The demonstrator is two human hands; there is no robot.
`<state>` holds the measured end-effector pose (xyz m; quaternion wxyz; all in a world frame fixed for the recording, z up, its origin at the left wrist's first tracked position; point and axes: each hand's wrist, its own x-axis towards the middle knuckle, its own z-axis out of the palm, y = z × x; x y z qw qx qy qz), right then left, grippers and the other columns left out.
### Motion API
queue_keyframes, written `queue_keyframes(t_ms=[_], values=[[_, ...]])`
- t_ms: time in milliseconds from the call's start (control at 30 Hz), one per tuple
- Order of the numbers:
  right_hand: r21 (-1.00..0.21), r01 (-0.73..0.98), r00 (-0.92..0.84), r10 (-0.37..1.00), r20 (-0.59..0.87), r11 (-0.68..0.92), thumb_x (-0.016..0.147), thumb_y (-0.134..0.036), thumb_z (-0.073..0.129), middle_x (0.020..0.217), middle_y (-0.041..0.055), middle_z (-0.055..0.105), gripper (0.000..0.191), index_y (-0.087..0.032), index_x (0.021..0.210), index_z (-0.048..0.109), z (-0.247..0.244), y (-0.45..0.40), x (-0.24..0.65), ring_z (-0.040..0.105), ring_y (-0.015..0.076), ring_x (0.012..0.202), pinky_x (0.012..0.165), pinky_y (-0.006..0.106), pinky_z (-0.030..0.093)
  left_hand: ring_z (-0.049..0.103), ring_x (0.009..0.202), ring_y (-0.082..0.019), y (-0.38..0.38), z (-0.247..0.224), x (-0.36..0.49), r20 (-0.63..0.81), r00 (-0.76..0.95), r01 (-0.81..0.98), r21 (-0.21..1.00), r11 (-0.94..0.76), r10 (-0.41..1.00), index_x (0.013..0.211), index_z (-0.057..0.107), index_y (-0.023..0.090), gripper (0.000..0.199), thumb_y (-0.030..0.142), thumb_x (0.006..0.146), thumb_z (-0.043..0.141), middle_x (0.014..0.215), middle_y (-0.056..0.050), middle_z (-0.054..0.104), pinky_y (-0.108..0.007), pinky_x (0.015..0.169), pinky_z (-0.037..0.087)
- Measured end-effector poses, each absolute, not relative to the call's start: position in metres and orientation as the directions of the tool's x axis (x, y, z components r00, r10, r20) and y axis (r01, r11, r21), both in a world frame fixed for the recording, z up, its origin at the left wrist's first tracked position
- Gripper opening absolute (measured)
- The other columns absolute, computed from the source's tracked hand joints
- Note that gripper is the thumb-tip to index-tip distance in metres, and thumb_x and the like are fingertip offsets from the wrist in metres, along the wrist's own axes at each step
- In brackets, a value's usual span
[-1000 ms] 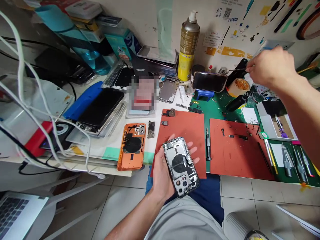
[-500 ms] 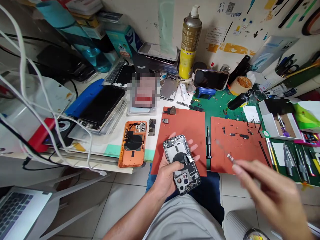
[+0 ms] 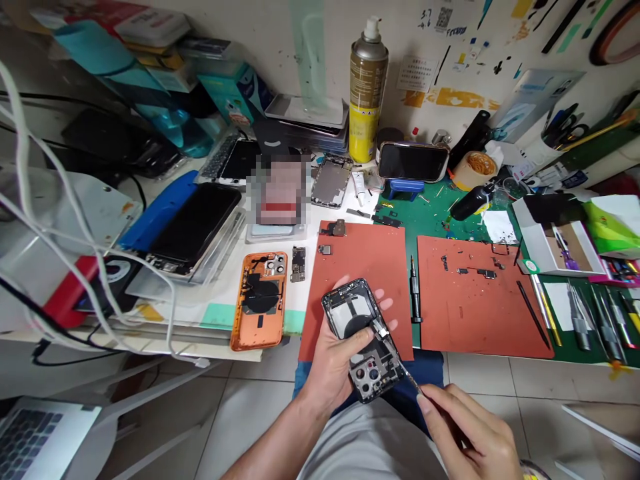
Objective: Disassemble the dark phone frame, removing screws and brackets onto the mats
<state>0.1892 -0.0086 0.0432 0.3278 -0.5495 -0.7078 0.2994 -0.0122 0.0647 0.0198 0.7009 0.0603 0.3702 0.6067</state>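
Observation:
My left hand [image 3: 333,357] grips an opened phone housing [image 3: 373,373] from below, with the thumb pressed on its inner face near a black round pad. Camera openings show at the housing's lower end. A small silvery flex part [image 3: 381,329] sits by its right edge. My right hand [image 3: 465,427] pinches a thin metal pry tool [image 3: 411,379]. The tool's blade reaches the right side of the housing; its exact tip is hard to make out. An orange phone housing [image 3: 261,303] lies on the table to the left, beside a dark logic board [image 3: 299,264].
Red mats [image 3: 363,267] lie under and right of the housing, with a screwdriver [image 3: 415,290] between them and small parts on top. A spray can [image 3: 369,93] and a propped phone [image 3: 413,162] stand behind. Tweezers [image 3: 577,320] lie far right; white cables [image 3: 23,133] hang at left.
My right hand has come left and down from over the right mat, bringing the pry tool to the phone housing's right edge. The view has shifted slightly; my left hand keeps its hold.

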Motion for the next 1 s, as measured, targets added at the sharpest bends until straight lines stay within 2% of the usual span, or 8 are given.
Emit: queue_keyframes(t_ms=[133,333,500,633,1000], values=[[-0.784,0.581,-0.126,0.976,0.177,0.217,0.109,-0.020,0.064,0.075,0.0002,0.063,0.017,-0.020,0.118,0.078,0.042,-0.010,0.171,0.058,0.0114,0.054,0.052,0.023,0.047,0.066,0.142,-0.039,0.064,0.015,-0.011,-0.460,-0.037,-0.784,0.564,0.260,0.887,0.167,0.034,0.046,0.110,0.014,0.081,0.094,0.148,-0.012,0.073,-0.058,0.110,0.062],[-0.745,0.586,-0.187,0.948,0.257,0.317,0.108,-0.012,0.062,0.076,-0.0004,0.064,0.019,-0.018,0.122,0.073,0.038,-0.003,0.160,0.064,0.0106,0.057,0.056,0.020,0.052,0.070,0.137,-0.036,0.063,0.014,-0.012,-0.408,-0.028,-0.793,0.565,0.228,0.913,0.168,0.033,0.046,0.104,0.013,0.087,0.090,0.144,-0.011,0.076,-0.059,0.109,0.063],[-0.762,0.596,-0.070,0.961,0.267,0.255,0.109,-0.012,0.061,0.080,0.0016,0.067,0.021,-0.017,0.124,0.074,0.029,-0.005,0.145,0.066,0.0116,0.061,0.061,0.021,0.054,0.072,0.134,-0.031,0.062,0.013,-0.011,-0.393,-0.044,-0.791,0.575,0.208,0.919,0.167,0.033,0.045,0.103,0.012,0.088,0.089,0.143,-0.011,0.076,-0.051,0.106,0.065],[-0.758,0.596,-0.064,0.957,0.282,0.263,0.110,-0.013,0.060,0.082,0.0014,0.068,0.020,-0.018,0.124,0.073,0.024,-0.001,0.137,0.067,0.0115,0.063,0.063,0.021,0.055,0.071,0.136,-0.032,0.060,0.011,-0.008,-0.386,-0.055,-0.787,0.584,0.198,0.921,0.166,0.034,0.047,0.100,0.013,0.090,0.088,0.144,-0.010,0.076,-0.049,0.106,0.066],[-0.583,0.725,-0.105,0.894,0.435,0.368,0.109,-0.014,0.062,0.090,0.0065,0.072,0.013,-0.013,0.118,0.071,0.019,0.021,0.128,0.073,0.0144,0.074,0.069,0.022,0.058,0.069,0.138,-0.035,0.058,0.009,-0.004,-0.381,-0.059,-0.807,0.563,0.181,0.923,0.165,0.039,0.044,0.098,0.014,0.087,0.091,0.145,-0.010,0.074,-0.056,0.112,0.061]])
